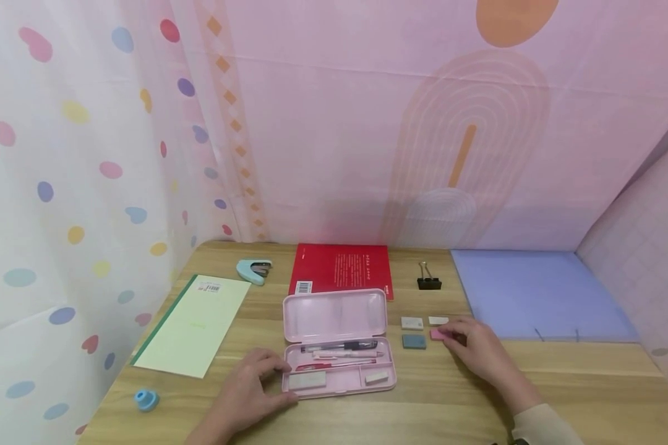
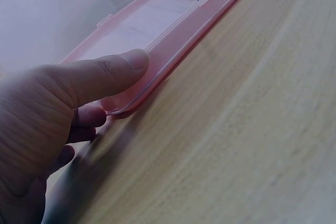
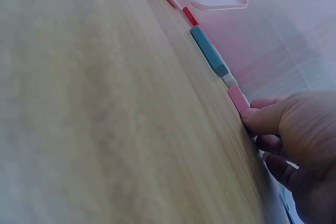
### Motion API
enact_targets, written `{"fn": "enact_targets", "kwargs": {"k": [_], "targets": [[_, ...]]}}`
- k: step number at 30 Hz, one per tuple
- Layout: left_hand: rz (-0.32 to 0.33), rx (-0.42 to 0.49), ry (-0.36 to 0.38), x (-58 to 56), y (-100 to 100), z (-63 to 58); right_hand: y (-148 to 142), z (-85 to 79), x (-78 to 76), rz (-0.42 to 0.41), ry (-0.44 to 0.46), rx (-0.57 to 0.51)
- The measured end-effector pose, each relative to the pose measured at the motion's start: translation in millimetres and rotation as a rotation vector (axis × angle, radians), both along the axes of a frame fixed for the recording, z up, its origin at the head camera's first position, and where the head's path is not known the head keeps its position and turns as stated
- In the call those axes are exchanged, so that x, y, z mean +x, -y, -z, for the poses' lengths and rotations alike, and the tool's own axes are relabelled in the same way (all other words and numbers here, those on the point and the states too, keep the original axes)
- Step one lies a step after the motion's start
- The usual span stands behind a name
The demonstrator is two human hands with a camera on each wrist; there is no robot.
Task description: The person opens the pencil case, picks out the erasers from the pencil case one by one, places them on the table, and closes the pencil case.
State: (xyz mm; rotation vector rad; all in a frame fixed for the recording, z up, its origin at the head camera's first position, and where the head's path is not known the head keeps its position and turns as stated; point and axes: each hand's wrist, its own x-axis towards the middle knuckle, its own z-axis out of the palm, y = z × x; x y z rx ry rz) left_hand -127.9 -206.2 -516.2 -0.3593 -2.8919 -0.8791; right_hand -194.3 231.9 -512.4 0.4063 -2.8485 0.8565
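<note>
A pink pencil case [image 1: 339,392] lies with its lid up on the wooden table. Inside it are pens [image 1: 347,354], a long white eraser [image 1: 307,379] and a small white eraser [image 1: 376,377]. My left hand [image 1: 250,386] holds the case's front left corner, its thumb [image 2: 113,74] against the front wall in the left wrist view. To the right, my right hand [image 1: 475,349] pinches a pink eraser [image 3: 239,99] by its end, down at the table. Beside that eraser lie a blue-grey eraser [image 1: 414,342] and two white ones, one of them a white eraser [image 1: 412,323].
Behind the case lies a red book [image 1: 339,267]. A black binder clip [image 1: 429,283] and a blue folder [image 1: 540,296] are at the right. On the left are a light-blue stapler [image 1: 252,271], a green notebook [image 1: 197,327] and a small blue object [image 1: 146,400].
</note>
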Motion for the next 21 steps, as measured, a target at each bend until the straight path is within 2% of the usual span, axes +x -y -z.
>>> {"fn": "enact_targets", "kwargs": {"k": [21], "targets": [[0.002, -0.012, 0.020, 0.8, 0.0, -2.9, 1.7, 0.6, 0.7, 0.015, -0.020, 0.015]]}}
